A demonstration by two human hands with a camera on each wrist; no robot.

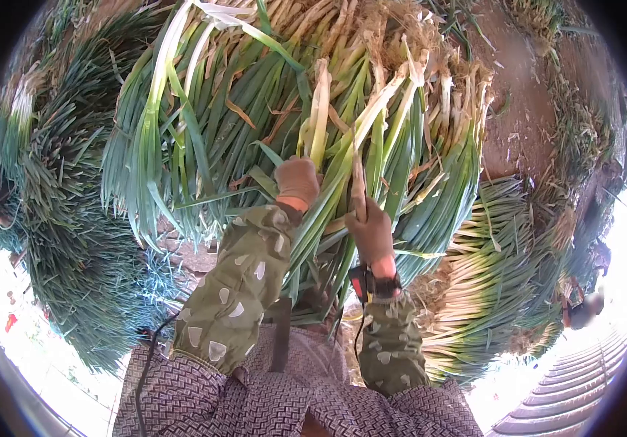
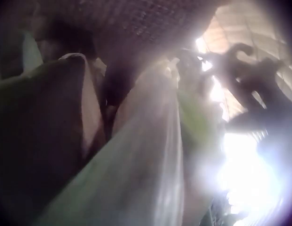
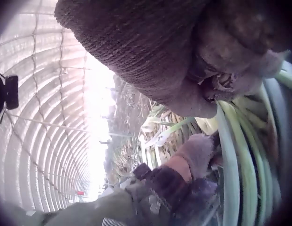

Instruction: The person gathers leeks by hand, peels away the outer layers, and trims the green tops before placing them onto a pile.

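Before the person lies a thick heap of long green onions point(image 1: 248, 109), with pale stalks and green leaves. The gloved left hand point(image 1: 299, 182) grips a green onion stalk point(image 1: 319, 109) near its leaves. Beside it, the gloved right hand point(image 1: 372, 231) is curled round the lower end of a slim, pale-brown dry leaf point(image 1: 358, 186), which runs up along the green onions. In the right wrist view, the right glove point(image 3: 221, 70) is curled close over green leaves point(image 3: 240, 165). Broad, blurred leaves point(image 2: 146, 150) fill the left wrist view, where the fingers are hidden.
A large pile of green onions point(image 1: 73, 189) stands at the left, and another bundle point(image 1: 474, 269) lies at the right with its pale stalks showing. Bare brown soil point(image 1: 517, 109) shows at the upper right. A ribbed, curved roof point(image 3: 47, 94) rises to one side.
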